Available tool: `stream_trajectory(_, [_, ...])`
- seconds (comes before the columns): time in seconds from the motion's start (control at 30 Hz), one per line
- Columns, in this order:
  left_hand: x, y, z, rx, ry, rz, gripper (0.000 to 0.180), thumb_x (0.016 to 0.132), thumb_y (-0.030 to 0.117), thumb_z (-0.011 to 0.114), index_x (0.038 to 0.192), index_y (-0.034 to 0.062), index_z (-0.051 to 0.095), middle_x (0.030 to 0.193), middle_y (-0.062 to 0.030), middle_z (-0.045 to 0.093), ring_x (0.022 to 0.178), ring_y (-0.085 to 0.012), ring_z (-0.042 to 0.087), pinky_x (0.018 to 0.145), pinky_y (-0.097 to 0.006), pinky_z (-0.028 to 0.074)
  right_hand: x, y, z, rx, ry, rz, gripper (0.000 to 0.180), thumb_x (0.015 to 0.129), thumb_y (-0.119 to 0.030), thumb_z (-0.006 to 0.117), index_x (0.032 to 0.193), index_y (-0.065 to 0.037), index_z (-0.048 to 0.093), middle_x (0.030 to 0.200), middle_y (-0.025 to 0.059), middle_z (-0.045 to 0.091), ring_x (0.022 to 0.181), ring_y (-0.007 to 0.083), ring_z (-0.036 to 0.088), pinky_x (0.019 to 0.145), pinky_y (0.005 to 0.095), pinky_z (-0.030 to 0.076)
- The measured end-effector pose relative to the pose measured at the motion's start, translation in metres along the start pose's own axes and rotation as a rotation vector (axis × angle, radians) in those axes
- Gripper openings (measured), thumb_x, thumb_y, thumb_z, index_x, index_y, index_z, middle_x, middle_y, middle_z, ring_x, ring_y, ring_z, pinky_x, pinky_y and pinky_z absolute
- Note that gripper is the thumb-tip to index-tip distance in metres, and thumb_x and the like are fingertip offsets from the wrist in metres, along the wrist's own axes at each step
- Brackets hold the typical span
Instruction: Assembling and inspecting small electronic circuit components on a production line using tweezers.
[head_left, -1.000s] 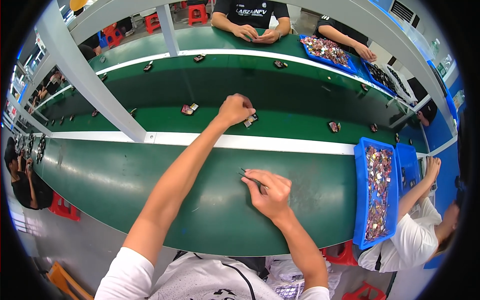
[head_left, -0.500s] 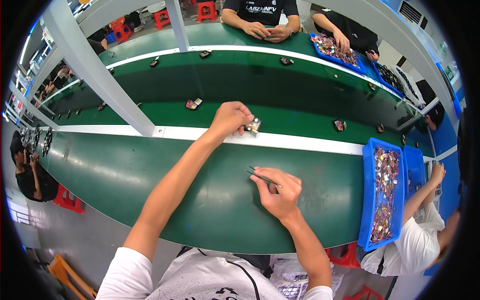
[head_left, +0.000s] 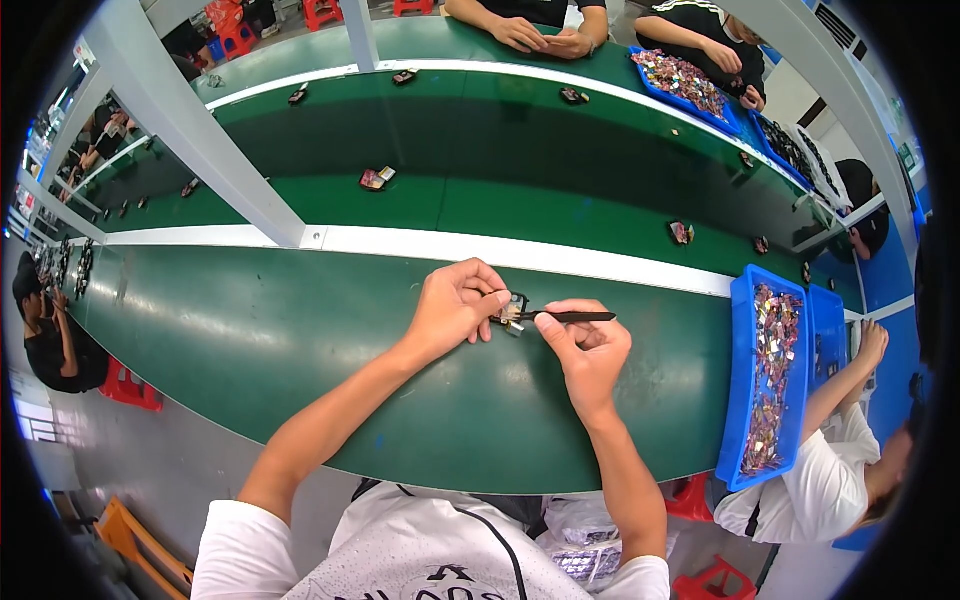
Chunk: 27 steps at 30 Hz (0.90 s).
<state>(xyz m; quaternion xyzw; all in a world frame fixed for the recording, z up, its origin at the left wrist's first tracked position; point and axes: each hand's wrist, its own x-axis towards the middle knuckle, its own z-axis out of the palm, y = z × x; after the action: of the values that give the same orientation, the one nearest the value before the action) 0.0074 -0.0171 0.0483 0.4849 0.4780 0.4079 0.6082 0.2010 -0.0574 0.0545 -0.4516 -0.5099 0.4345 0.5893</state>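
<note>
My left hand (head_left: 457, 307) pinches a small electronic assembly (head_left: 515, 306) with a dark frame and a pale, shiny part, held over the green tabletop. My right hand (head_left: 590, 345) is closed round black tweezers (head_left: 575, 317). The tips of the tweezers point left and reach the assembly; whether they grip any part of it is too small to tell. My fingers hide the assembly's left side.
Beyond a white rail (head_left: 520, 258) runs a green conveyor belt (head_left: 450, 200) bearing small assemblies, one (head_left: 377, 179) nearest me. At right stands a blue bin (head_left: 738, 400) of small colourful parts. A grey post (head_left: 215, 140) rises at left. Co-workers sit opposite and at both sides.
My left hand has come back from the white rail toward me with the assembly. The tweezers in my right hand have risen and turned, and their tips now meet the assembly.
</note>
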Motion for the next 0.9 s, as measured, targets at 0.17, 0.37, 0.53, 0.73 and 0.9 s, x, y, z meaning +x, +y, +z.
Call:
stream_trajectory(0.17, [-0.001, -0.010, -0.001, -0.054, 0.044, 0.054, 0.013, 0.096, 0.005, 0.067, 0.099, -0.0050, 0.060, 0.079, -0.0099, 0.067, 0.051, -0.0120, 0.063, 0.041, -0.023, 0.045, -0.003, 0.013, 0.003, -0.139, -0.050, -0.071, 0.012, 0.085, 0.001, 0.080, 0.095, 0.002, 0.074, 0.062, -0.0067, 0.057, 0.049, -0.0021, 0.039, 0.046, 0.0194, 0.025])
stream_trajectory(0.37, [-0.001, -0.016, 0.000, -0.122, 0.091, 0.108, 0.013, 0.095, 0.005, 0.068, 0.097, -0.0054, 0.061, 0.076, -0.0103, 0.068, 0.051, -0.0121, 0.063, 0.041, -0.024, 0.044, -0.001, 0.017, 0.006, -0.239, 0.035, -0.063, 0.012, 0.085, 0.000, 0.081, 0.095, 0.001, 0.076, 0.054, -0.0088, 0.046, 0.047, -0.0020, 0.032, 0.045, 0.0214, 0.019])
stream_trajectory(0.53, [-0.004, -0.019, 0.003, -0.131, 0.099, 0.137, 0.013, 0.096, 0.006, 0.068, 0.098, -0.0045, 0.061, 0.077, -0.0102, 0.068, 0.052, -0.0122, 0.063, 0.043, -0.024, 0.045, -0.001, 0.016, 0.006, -0.182, 0.040, 0.007, 0.012, 0.086, 0.000, 0.080, 0.097, 0.002, 0.075, 0.060, -0.0082, 0.053, 0.050, -0.0025, 0.034, 0.046, 0.0202, 0.021])
stream_trajectory(0.73, [-0.006, -0.019, 0.006, -0.149, 0.091, 0.166, 0.014, 0.097, 0.007, 0.068, 0.100, -0.0047, 0.060, 0.080, -0.0101, 0.068, 0.054, -0.0125, 0.064, 0.044, -0.025, 0.047, 0.001, 0.013, 0.004, -0.041, 0.010, 0.088, 0.011, 0.088, 0.003, 0.077, 0.098, 0.004, 0.073, 0.071, -0.0042, 0.062, 0.055, -0.0029, 0.040, 0.047, 0.0187, 0.025])
stream_trajectory(0.9, [-0.006, -0.023, 0.012, -0.184, 0.080, 0.175, 0.015, 0.098, 0.006, 0.067, 0.104, -0.0052, 0.059, 0.080, -0.0107, 0.068, 0.056, -0.0129, 0.065, 0.044, -0.025, 0.048, 0.002, 0.010, 0.003, 0.031, 0.004, 0.168, 0.011, 0.089, 0.004, 0.075, 0.100, 0.006, 0.072, 0.078, 0.0008, 0.067, 0.063, 0.0001, 0.051, 0.052, 0.0177, 0.035])
